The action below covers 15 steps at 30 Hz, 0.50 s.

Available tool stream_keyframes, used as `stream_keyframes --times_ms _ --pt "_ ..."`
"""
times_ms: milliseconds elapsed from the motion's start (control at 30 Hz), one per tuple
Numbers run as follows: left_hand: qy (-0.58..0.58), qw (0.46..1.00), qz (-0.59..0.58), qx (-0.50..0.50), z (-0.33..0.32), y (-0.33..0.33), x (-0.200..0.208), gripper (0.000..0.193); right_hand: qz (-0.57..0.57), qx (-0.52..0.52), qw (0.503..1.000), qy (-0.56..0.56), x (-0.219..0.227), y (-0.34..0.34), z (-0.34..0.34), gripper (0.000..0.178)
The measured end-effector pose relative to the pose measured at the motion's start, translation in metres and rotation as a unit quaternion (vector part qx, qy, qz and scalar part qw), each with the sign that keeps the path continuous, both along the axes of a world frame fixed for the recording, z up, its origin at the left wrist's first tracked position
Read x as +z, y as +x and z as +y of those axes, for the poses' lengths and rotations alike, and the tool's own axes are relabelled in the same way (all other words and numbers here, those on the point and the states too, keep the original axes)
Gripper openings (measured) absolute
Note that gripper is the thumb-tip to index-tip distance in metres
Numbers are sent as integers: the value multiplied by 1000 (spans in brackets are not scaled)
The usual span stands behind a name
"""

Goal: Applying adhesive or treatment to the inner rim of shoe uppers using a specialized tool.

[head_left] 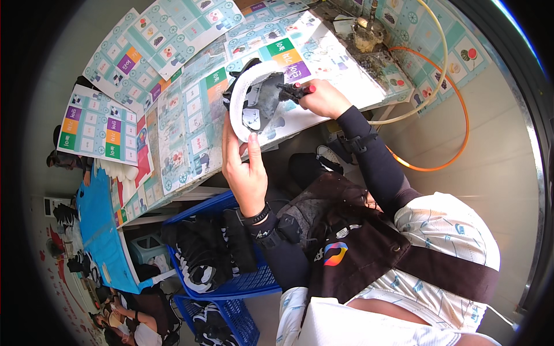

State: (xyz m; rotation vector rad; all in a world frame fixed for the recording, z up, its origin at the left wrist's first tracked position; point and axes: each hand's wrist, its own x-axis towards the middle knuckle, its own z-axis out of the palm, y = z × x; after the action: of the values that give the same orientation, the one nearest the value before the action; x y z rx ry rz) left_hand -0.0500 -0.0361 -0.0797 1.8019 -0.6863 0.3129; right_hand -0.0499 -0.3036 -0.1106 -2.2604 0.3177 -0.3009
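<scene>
Near the upper centre of the frame, we have a black-and-white shoe [236, 106] standing tilted over the paper-covered workbench [352, 78], its thick white rim curving to the left and a greyish face with white patches turned to the right. Our left hand [247, 173] has a narrow hold on the lower end of that rim, thumb on one side and fingers on the other. Our right hand [326, 99] is closed around a dark tool [288, 92] with a red handle end, its head at the right side of the shoe; we cannot tell whether the two touch, nor what kind of tool it is.

We judge this shoe to be partway through: it is held and the tool is at it, but nothing marks the work on it as finished. Toward the lower left, black-and-white footwear [202, 274] fills the upper blue basket [266, 282], with more in the lower blue basket [246, 323]; whether those pieces are done or waiting, we cannot tell.
</scene>
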Motion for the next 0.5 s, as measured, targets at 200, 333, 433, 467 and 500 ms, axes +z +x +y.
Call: stream_keyframes --times_ms 200,333,433,467,500 --pt "-5 1000 5 -3 1 0 1 49 50 24 997 61 12 -8 3 19" --pt "1 1000 -1 -2 0 0 2 49 40 25 997 60 7 -6 -1 20" --pt "1 1000 7 -1 -1 -2 3 48 22 14 1000 -2 2 -2 -3 21" --pt "1 1000 7 0 0 -2 2 48 24 8 999 -24 2 -1 -3 22" --pt "2 1000 8 0 0 -2 2 48 24 8 999 -24 0 0 -4 22"
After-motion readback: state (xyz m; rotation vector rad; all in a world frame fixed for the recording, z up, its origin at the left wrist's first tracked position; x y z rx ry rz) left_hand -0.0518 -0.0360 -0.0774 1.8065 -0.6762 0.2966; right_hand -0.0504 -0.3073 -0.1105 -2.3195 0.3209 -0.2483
